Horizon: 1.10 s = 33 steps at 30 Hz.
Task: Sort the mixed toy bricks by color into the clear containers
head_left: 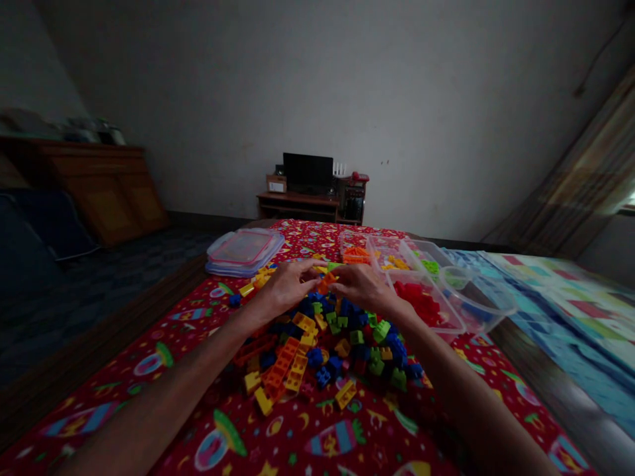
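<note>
On counter [278,456], boxed at three o'clock: red bricks [421,303]; unsorted at six: mixed pile [342,347]. Clamped in grip of left hand [288,285] and right hand [363,284]: orange brick [326,283].

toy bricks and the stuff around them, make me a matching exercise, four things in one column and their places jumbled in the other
Things:
1. stacked lids
2. heap of red bricks
3. black monitor
4. small orange piece

Places:
a. on a low desk by the far wall
b. between the left hand and the right hand
c. to the left of the mixed brick pile
d. in a clear container to the right

Pairs: 1-c, 2-d, 3-a, 4-b
</note>
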Each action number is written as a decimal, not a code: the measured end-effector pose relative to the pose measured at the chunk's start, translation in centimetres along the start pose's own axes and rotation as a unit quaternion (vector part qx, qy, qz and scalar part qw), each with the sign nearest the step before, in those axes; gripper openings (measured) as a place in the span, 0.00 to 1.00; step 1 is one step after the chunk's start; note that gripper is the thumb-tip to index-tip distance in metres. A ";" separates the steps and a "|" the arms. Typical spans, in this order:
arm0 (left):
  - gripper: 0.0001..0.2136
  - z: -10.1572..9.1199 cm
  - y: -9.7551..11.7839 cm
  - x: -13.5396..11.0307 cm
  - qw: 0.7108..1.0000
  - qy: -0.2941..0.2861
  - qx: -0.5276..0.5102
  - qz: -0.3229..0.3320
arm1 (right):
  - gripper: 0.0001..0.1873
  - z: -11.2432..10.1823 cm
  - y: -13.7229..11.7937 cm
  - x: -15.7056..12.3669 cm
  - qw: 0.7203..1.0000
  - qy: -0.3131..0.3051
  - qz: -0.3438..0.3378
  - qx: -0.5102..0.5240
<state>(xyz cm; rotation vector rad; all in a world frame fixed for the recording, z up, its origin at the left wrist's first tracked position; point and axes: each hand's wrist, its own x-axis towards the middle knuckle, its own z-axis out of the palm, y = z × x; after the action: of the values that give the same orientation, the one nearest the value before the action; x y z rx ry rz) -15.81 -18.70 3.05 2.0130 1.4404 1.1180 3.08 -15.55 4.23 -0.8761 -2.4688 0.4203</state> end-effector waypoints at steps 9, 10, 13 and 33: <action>0.17 -4.2 -3.0 -0.4 0.984 -0.080 0.160 -0.019 | 0.11 -2.2 2.5 -1.5 0.996 -0.007 0.045 0.080; 0.18 -4.6 -3.5 -0.6 0.979 -0.106 0.175 -0.024 | 0.12 -2.4 2.6 -1.6 0.995 -0.014 0.043 0.086; 0.22 -5.0 -4.0 -1.4 0.960 -0.170 0.217 -0.041 | 0.13 -2.5 2.7 -1.7 0.996 -0.025 0.044 0.079; 0.37 -4.1 -2.9 -0.8 0.984 -0.100 -0.099 -0.107 | 0.12 -3.0 2.2 -2.0 0.997 -0.061 0.053 -0.013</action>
<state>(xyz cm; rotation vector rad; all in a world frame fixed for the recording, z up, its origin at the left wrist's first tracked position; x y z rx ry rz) -20.88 -18.86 3.08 1.7335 1.3481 0.9009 7.13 -14.85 5.10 -1.0243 -2.5501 0.4927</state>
